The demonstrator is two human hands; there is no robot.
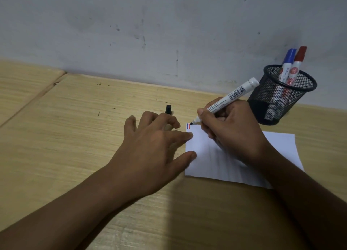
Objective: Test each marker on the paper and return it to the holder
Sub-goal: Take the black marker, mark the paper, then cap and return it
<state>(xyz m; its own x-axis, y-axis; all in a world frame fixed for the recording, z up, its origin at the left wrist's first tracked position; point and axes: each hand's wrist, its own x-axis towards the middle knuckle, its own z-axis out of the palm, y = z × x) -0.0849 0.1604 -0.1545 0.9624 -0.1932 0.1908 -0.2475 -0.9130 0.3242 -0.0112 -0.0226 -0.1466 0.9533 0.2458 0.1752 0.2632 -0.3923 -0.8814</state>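
My right hand [231, 129] grips an uncapped white marker with a black tip [228, 99], its tip touching the top left corner of the white paper [212, 161], next to a short blue and a short red stroke [188, 126]. My left hand [155, 142] lies flat with spread fingers, two fingertips pressing the paper's left edge. The black cap [168, 109] lies on the table just beyond the left fingers. A black mesh holder [281, 95] at the back right holds a blue-capped marker [288, 62] and a red-capped marker [297, 65].
The wooden table [75, 137] ends at a grey scuffed wall [150, 33] close behind the holder. A seam in the tabletop [47, 92] runs diagonally at the far left.
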